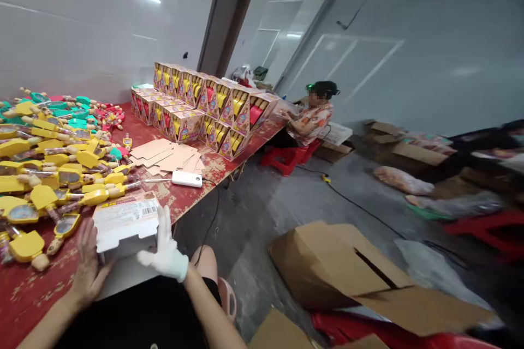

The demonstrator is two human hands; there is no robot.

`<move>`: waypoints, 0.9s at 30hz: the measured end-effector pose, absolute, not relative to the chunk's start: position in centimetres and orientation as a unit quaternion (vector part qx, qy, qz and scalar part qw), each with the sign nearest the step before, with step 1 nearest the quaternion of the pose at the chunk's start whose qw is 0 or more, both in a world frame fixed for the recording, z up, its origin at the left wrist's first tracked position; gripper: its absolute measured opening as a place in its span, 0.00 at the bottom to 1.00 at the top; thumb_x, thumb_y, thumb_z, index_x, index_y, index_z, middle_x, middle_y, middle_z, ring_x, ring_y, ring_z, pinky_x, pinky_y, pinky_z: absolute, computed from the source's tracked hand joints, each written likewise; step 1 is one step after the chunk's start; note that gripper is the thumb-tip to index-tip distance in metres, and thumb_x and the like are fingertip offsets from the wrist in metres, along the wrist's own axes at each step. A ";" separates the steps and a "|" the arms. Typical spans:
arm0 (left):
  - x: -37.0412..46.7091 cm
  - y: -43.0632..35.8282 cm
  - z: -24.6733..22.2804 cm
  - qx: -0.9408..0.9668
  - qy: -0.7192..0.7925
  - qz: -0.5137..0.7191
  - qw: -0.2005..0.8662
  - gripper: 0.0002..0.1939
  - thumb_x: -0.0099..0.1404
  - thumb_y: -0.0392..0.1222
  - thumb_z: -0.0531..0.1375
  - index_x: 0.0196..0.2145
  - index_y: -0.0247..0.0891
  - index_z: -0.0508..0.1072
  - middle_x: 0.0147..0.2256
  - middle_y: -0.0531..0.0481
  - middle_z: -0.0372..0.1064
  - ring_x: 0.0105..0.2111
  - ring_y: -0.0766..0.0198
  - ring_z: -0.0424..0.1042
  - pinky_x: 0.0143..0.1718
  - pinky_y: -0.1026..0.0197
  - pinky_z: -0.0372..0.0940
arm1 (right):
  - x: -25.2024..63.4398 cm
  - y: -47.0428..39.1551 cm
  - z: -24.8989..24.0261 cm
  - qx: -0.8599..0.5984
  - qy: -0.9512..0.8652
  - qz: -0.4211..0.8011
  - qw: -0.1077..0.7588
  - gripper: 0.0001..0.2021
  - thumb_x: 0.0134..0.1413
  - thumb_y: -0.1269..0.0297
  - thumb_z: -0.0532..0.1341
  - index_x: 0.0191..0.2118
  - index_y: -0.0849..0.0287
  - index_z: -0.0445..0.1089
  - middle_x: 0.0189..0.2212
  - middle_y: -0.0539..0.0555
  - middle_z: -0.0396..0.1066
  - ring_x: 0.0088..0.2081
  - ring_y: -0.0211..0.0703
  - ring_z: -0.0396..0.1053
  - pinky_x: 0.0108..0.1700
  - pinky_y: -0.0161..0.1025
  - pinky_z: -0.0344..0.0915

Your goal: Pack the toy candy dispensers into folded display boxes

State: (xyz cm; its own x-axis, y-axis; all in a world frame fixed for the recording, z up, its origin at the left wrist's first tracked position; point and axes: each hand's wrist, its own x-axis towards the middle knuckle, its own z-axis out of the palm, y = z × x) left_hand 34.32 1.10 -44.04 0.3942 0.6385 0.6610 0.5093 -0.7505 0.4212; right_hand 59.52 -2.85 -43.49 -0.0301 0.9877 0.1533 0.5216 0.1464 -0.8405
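A small printed carton (126,223), with a barcode, open white flaps and a hollow facing me, stands at the table edge in front of my body. My left hand (87,262) is bare and lies along the carton's left side, fingers stretched and thumb apart. On the right side my right hand (166,248), in a white glove, stands flat with fingers extended and thumb spread. Both hands look open; whether they press on the carton I cannot tell. Left of it lies a heap of yellow paddle-shaped toys (77,163) with wooden-coloured handles.
Filled display boxes (192,92) stand in stacked rows farther along the red table (180,196). Flat card sheets (167,155) and a white cabled device (187,179) lie nearer. A person (311,117) sits beyond. Large cardboard boxes (339,262) occupy the floor at right.
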 end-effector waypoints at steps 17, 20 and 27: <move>36.9 3.5 -46.1 0.718 0.374 0.552 0.199 0.11 0.67 0.33 0.58 0.43 0.40 0.77 0.50 0.43 0.76 0.65 0.53 0.65 0.68 0.33 0.57 | 63.1 1.2 -47.5 -0.539 -0.717 0.075 0.436 0.18 0.60 0.58 0.59 0.53 0.54 0.75 0.59 0.62 0.66 0.65 0.59 0.52 0.67 0.61 0.56; 36.9 3.1 -45.9 0.704 0.375 0.560 0.223 0.10 0.69 0.36 0.57 0.44 0.42 0.77 0.52 0.44 0.75 0.67 0.52 0.61 0.68 0.33 0.57 | 64.8 -1.0 -46.1 -0.479 -0.807 0.080 0.337 0.34 0.54 0.48 0.64 0.65 0.54 0.67 0.72 0.63 0.46 0.72 0.71 0.38 0.67 0.69 0.52; 35.6 3.4 -43.8 0.773 0.355 0.445 0.280 0.23 0.70 0.60 0.60 0.52 0.40 0.74 0.59 0.39 0.69 0.70 0.46 0.56 0.70 0.32 0.53 | 64.6 -1.4 -43.9 -0.531 -0.770 0.063 0.347 0.22 0.52 0.53 0.70 0.53 0.52 0.75 0.57 0.60 0.66 0.60 0.60 0.59 0.63 0.62 0.59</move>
State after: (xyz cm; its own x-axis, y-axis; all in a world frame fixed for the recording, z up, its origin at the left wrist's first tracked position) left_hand 35.60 3.39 -43.81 0.3517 0.7978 0.4897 0.2999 -0.5916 0.7483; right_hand 64.63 -1.42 -43.93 -0.1942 0.8620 0.4683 0.7750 0.4274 -0.4654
